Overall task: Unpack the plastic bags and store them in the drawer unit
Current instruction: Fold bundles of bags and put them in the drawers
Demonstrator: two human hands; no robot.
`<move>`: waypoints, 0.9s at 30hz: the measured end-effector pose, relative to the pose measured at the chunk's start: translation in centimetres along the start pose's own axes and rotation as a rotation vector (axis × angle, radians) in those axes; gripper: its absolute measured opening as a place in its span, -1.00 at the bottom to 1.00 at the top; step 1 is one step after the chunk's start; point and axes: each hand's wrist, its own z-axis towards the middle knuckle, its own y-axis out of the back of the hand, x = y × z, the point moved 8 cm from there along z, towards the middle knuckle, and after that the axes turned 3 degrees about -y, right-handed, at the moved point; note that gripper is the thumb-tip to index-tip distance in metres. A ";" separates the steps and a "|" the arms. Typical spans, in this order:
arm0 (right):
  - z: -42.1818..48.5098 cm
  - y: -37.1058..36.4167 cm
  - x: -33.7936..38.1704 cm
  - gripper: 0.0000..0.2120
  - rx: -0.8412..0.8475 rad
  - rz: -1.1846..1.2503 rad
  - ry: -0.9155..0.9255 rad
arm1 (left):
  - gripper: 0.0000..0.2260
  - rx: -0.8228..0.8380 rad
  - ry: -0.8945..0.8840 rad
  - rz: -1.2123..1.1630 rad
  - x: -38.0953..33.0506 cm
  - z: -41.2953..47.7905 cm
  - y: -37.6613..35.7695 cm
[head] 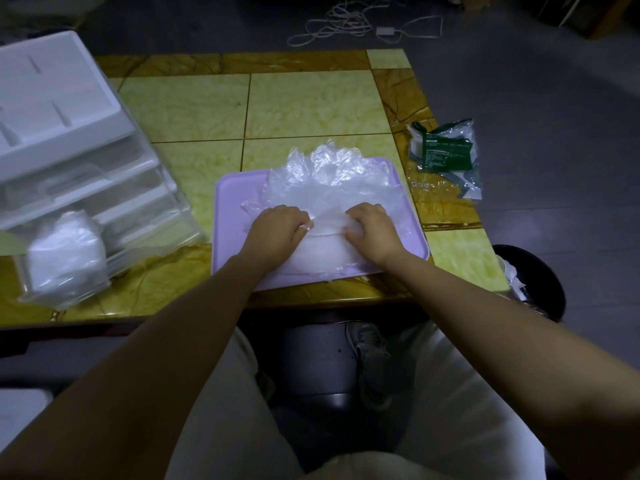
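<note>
A loose heap of clear plastic bags (329, 181) lies on a lilac tray (235, 202) at the table's front. My left hand (277, 230) and my right hand (372, 230) sit side by side on the near part of the heap, fingers curled, each pinching the plastic film. At the left stands a clear drawer unit (86, 174) with a white top; its lowest drawer is pulled out and holds a bundle of white bags (65, 254).
An opened clear wrapper with a green label (446, 157) lies at the table's right edge. A dark bin (533, 282) stands on the floor at the right. White cables (349, 26) lie on the floor beyond the tiled table (311, 105).
</note>
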 end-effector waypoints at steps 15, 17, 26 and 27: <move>-0.6 -0.9 -1.4 -0.79 0.138 0.173 -0.227 | -0.46 -0.086 0.203 -0.068 2.0 -2.6 0.2; -0.2 -1.2 -1.5 -0.80 0.136 0.182 -0.255 | -0.51 -0.226 0.021 0.118 0.0 -2.5 1.3; 0.8 -1.4 -2.5 -0.93 0.124 0.312 -0.320 | -0.62 0.105 -0.094 0.160 -1.0 -0.8 -3.3; 0.9 -1.4 -2.6 -0.90 0.129 0.320 -0.320 | -0.65 0.104 -0.064 0.105 -0.8 -0.6 -3.3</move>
